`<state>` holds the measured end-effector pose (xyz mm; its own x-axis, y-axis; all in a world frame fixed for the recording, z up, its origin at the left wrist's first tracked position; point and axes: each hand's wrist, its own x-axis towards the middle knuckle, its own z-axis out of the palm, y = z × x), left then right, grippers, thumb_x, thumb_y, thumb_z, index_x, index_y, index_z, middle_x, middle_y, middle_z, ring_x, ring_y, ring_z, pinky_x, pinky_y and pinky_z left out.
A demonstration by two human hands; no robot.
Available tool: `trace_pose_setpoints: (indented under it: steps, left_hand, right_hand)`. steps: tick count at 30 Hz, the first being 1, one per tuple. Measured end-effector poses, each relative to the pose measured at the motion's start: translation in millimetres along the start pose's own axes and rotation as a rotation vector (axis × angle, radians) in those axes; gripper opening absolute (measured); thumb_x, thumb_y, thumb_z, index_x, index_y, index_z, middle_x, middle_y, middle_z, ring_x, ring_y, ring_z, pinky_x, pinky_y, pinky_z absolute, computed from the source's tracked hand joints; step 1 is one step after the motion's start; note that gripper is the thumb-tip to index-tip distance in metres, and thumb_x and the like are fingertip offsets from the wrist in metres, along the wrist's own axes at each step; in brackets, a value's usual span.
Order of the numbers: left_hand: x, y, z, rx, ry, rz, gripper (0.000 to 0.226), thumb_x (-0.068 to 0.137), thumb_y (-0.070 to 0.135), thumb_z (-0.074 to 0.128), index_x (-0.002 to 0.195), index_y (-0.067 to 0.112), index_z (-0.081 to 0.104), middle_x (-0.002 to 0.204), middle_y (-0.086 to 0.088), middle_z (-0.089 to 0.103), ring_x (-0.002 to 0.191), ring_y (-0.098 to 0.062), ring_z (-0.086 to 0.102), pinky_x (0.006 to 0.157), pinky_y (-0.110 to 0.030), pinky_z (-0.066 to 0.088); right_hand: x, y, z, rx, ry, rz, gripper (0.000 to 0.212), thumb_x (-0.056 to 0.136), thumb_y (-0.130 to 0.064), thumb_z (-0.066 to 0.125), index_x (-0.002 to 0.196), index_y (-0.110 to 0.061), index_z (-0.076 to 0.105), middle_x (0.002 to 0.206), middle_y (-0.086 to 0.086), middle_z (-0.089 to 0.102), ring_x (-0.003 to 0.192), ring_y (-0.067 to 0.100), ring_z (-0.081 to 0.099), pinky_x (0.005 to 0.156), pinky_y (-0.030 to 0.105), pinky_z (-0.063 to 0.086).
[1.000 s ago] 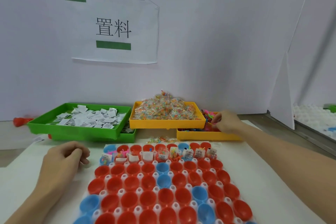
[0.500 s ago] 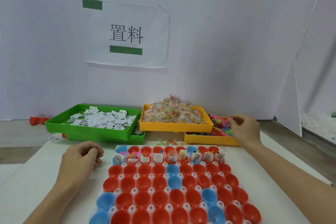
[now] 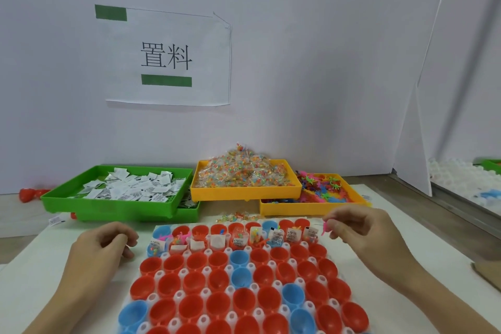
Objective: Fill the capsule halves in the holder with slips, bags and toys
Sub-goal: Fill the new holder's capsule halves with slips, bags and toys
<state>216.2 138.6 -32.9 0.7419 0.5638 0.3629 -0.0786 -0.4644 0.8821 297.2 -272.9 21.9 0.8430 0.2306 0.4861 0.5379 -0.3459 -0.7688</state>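
Observation:
A white holder [image 3: 206,274] in front of me carries rows of red and blue capsule halves [image 3: 279,255]. The two far rows hold slips, bags and small toys; the nearer rows look empty. My right hand [image 3: 360,228] hovers over the holder's far right corner and pinches a small pink toy [image 3: 326,228] in its fingertips. My left hand [image 3: 108,244] rests on the table left of the holder, fingers curled, nothing visible in it. Behind stand a green tray of white slips [image 3: 130,187], a yellow tray of clear bags [image 3: 241,173] and a yellow tray of coloured toys [image 3: 322,188].
A white wall with a paper sign [image 3: 168,57] closes off the back. A white divider board [image 3: 414,127] stands at the right, with another white holder [image 3: 461,179] beyond it. A loose bag [image 3: 238,215] lies between trays and holder. Red capsule halves [image 3: 29,194] sit far left.
My right hand has left the toy tray and come back toward the holder's far right corner with a pink toy. The left hand has stayed put. The view has shifted.

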Motion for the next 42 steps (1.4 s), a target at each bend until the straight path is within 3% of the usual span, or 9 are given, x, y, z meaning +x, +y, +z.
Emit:
trace_pose_setpoints:
  steps: [5, 15, 22, 28, 33, 42]
  left_hand:
    - [-2, 0, -1, 0.022, -0.019, 0.002, 0.044, 0.086, -0.01, 0.046, 0.068, 0.022, 0.071, 0.066, -0.002, 0.069, 0.054, -0.016, 0.061, 0.051, -0.018, 0.044]
    - [-2, -2, -3, -0.007, -0.016, -0.028, 0.038, 0.084, -0.008, 0.046, 0.071, 0.016, 0.072, 0.069, -0.005, 0.069, 0.052, -0.013, 0.059, 0.046, -0.011, 0.043]
    - [-3, 2, -3, 0.02, -0.039, -0.009, 0.042, 0.086, -0.009, 0.046, 0.068, 0.019, 0.072, 0.069, -0.003, 0.07, 0.053, -0.012, 0.06, 0.048, -0.013, 0.044]
    - [-3, 3, -3, 0.025, -0.046, 0.006, 0.042, 0.087, -0.011, 0.045, 0.064, 0.014, 0.071, 0.069, -0.005, 0.07, 0.06, -0.025, 0.061, 0.049, -0.014, 0.045]
    - [-3, 4, -2, 0.03, -0.035, 0.0, 0.038, 0.089, -0.01, 0.045, 0.068, 0.009, 0.071, 0.068, -0.004, 0.07, 0.06, -0.027, 0.06, 0.048, -0.013, 0.044]
    - [-5, 10, 1, -0.011, 0.014, -0.025, 0.036, 0.09, -0.01, 0.043, 0.072, 0.006, 0.07, 0.068, -0.008, 0.069, 0.061, -0.027, 0.059, 0.047, -0.015, 0.044]
  right_hand:
    - [-4, -15, -9, -0.072, -0.179, -0.032, 0.03, 0.084, -0.008, 0.076, 0.076, -0.037, 0.076, 0.081, -0.01, 0.074, 0.081, 0.01, 0.068, 0.073, 0.034, 0.057]
    - [-4, -10, -10, -0.234, -0.334, -0.022, 0.02, 0.083, -0.016, 0.079, 0.073, -0.033, 0.077, 0.077, -0.019, 0.073, 0.078, 0.004, 0.066, 0.072, 0.018, 0.051]
    - [-3, -7, -10, -0.247, -0.368, 0.005, 0.021, 0.083, -0.021, 0.078, 0.072, -0.038, 0.077, 0.08, -0.022, 0.072, 0.083, 0.001, 0.064, 0.074, 0.013, 0.048]
    - [-4, -5, -6, -0.265, -0.348, -0.007, 0.023, 0.083, -0.021, 0.079, 0.074, -0.042, 0.076, 0.083, -0.025, 0.072, 0.087, -0.001, 0.063, 0.073, 0.011, 0.048]
    - [-3, -1, -5, -0.293, -0.342, 0.013, 0.023, 0.083, -0.022, 0.079, 0.073, -0.042, 0.075, 0.083, -0.028, 0.071, 0.088, -0.004, 0.062, 0.07, 0.008, 0.048]
    - [-2, 1, -8, -0.272, -0.324, -0.009, 0.017, 0.081, -0.023, 0.08, 0.075, -0.039, 0.077, 0.08, -0.025, 0.072, 0.082, 0.0, 0.065, 0.071, 0.016, 0.05]
